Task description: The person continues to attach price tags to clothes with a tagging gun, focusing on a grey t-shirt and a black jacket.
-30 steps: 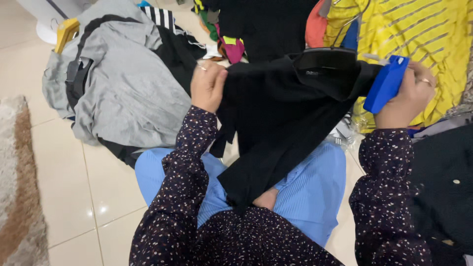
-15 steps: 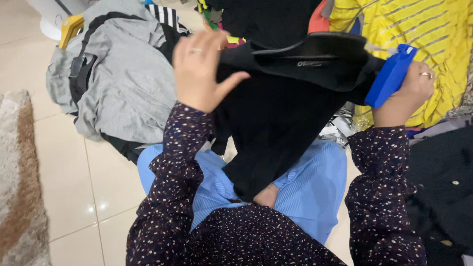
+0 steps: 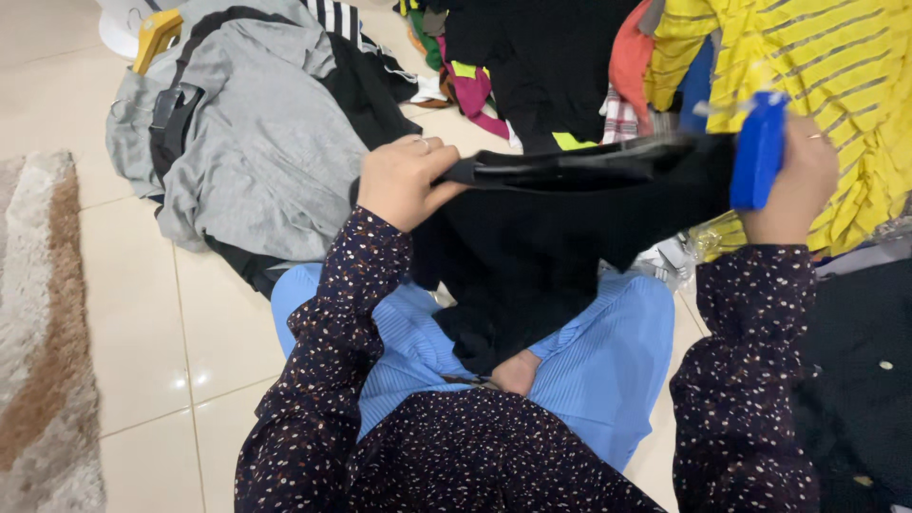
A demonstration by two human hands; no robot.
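Head view: the left hand (image 3: 404, 180) and right hand (image 3: 798, 180) pinch the black shirt (image 3: 532, 266) (soft, floppy, probably light) on its blue hanger (image 3: 757, 152), cloth drooping below both grips.

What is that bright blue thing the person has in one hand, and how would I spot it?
Start at the big yellow striped garment at upper right. Just in front of it the right hand holds up a black cloth garment. The blue plastic hanger sits in that grip, the only solid bright blue, hard-edged piece among soft clothes.
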